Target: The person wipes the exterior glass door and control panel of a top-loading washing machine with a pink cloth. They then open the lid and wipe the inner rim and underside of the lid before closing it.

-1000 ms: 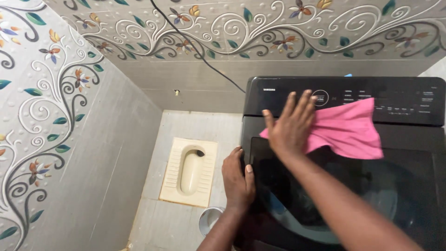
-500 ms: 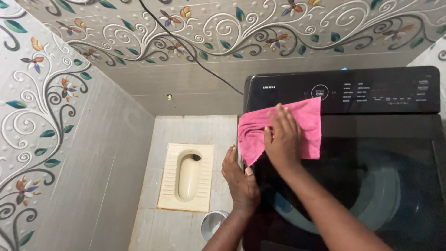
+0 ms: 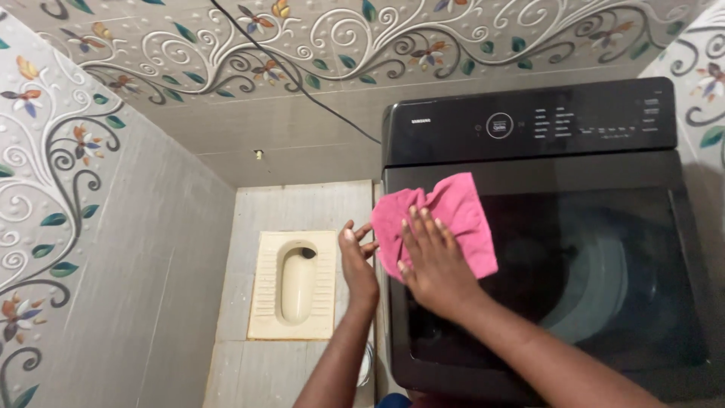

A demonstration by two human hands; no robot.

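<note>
A black top-loading washing machine with a dark glass lid fills the right side. A pink cloth lies flat on the lid's near-left corner. My right hand presses down on the cloth with fingers spread. My left hand rests against the machine's left edge, fingers apart, touching the cloth's left side but holding nothing.
The machine's control panel runs along its back. A cream squat toilet pan sits in the tiled floor to the left. Floral patterned wall tiles close in on the left and back. A black cable crosses the back wall.
My right hand has dragged the pink cloth from the upper right of the lid to its left edge. My left hand has shifted slightly along the machine's left side.
</note>
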